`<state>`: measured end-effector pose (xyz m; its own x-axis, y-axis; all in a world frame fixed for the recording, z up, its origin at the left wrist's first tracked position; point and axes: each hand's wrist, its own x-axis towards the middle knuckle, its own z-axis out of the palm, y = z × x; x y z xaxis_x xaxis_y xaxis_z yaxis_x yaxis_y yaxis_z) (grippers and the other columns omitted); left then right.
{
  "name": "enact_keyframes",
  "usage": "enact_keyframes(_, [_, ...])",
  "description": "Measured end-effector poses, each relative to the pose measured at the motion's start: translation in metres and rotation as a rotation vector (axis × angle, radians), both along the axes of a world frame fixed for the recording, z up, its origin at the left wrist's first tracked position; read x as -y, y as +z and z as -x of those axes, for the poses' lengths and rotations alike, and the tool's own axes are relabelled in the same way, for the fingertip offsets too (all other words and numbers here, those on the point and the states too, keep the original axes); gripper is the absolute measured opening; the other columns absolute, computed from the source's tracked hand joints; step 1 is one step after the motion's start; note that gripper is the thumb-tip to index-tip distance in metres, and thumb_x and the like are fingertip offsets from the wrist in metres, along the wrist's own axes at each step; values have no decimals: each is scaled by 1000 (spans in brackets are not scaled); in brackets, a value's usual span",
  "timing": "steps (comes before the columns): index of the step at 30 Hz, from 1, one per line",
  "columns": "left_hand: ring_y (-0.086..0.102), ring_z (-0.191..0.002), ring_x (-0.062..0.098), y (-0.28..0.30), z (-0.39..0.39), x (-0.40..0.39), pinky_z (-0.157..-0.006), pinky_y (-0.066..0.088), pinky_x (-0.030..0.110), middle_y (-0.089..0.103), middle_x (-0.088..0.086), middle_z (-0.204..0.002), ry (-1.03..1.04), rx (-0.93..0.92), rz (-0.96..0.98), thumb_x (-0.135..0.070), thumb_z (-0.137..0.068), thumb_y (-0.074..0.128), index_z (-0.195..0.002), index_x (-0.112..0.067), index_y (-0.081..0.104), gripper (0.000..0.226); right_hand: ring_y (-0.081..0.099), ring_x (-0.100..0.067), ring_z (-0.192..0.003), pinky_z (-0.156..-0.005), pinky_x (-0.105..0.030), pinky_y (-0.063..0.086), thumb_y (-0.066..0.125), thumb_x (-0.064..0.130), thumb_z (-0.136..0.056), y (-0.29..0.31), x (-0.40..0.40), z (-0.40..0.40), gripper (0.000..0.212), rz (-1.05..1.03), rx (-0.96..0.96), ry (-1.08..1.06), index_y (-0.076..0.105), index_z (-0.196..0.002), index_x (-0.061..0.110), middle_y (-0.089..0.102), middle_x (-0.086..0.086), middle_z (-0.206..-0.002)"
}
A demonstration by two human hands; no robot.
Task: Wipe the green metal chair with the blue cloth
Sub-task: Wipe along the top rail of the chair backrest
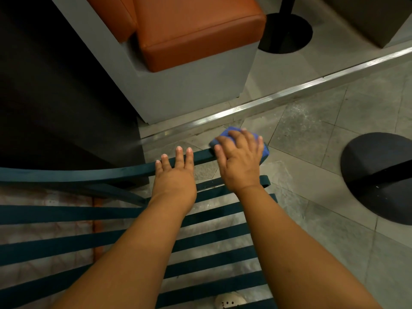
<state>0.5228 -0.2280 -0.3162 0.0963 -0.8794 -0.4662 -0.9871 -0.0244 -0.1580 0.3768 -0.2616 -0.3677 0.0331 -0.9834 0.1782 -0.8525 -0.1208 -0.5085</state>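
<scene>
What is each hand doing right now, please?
Left hand: open, fingers flat on the green chair's top rail, holding nothing.
Right hand: pressing the blue cloth onto the rail's end.

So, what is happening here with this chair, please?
A person is wiping a green metal chair. The right hand presses a blue cloth on the end of the chair's top rail. The left hand lies flat on the same rail beside it, fingers extended, holding nothing. The slatted seat is below the arms.

right hand (pixel 242 160) presses blue cloth (pixel 225 136) | green chair (pixel 89 175) rail | left hand (pixel 175 175) flat
</scene>
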Motion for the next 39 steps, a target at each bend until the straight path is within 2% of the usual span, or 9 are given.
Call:
enact_keyframes(5, [-10,-142,40,1,4,-1,-116,-1,50,-27,8,-154,6,6,0,2,-85,53,-141,-21,-29,102,-17,-27,-145,-116,-44,8,36,30,-102,13,-4,-39,48,-102,696,-531,27,-149,26,-5,-5,-161])
enact_keyframes(9, [-11,-142,39,3,7,-3,-117,0,50,-26,8,-154,26,14,8,-8,-90,52,-141,-21,-29,97,-31,-25,-140,-113,-36,-1,33,26,-103,16,-21,-73,60,-155,688,-433,0,-153,25,-37,3,-150])
enact_keyframes(13, [-7,-142,39,4,4,-3,-116,0,51,-24,9,-155,-27,58,16,-6,-88,55,-141,-20,-29,101,-23,-31,-144,-114,-51,-10,34,31,-102,4,-14,-39,49,-171,334,-311,24,-150,28,-4,-7,-161])
enact_keyframes(17, [2,-143,41,5,4,1,-112,-6,58,-15,9,-157,-25,65,32,-18,-88,56,-144,-22,-24,98,34,-30,-130,-111,-56,16,40,37,-97,6,9,10,30,-66,129,-155,56,-121,28,51,-5,-128])
enact_keyframes(21, [-13,-141,39,0,13,2,-107,-12,60,-29,-1,-153,-98,-110,137,-9,-83,55,-135,-43,-33,108,56,-28,-102,-87,-45,49,37,32,-99,4,34,53,27,-324,488,-221,57,-114,23,59,-9,-108])
enact_keyframes(24, [-24,-139,31,-5,33,10,-110,-8,56,-33,-7,-150,-190,-215,130,-1,-81,53,-134,-47,-32,110,55,-30,-103,-91,-49,48,34,30,-98,-2,40,60,29,-405,508,-273,58,-114,23,58,-12,-112])
enact_keyframes(30, [-26,-140,22,-13,72,40,-111,-12,53,-31,-8,-152,-226,-306,72,-14,-93,45,-141,-31,-27,89,49,-19,-109,-96,-39,37,36,32,-97,-17,24,57,34,-34,409,-17,63,-115,20,59,2,-113])
enact_keyframes(36, [-36,-134,18,-21,68,41,-106,-21,51,-44,-8,-143,-251,-310,81,-28,-94,42,-130,-32,-41,91,51,-23,-58,-56,-31,42,36,26,-92,-17,46,87,22,-828,1080,-378,53,-93,13,48,-16,-79])
enact_keyframes(39, [-39,-132,15,-22,67,41,-105,-24,50,-47,-11,-141,-238,-332,84,-28,-94,42,-131,-35,-43,93,49,-19,-40,-37,-20,37,41,23,-85,-14,54,87,23,-820,1125,-322,56,-89,5,48,-18,-69])
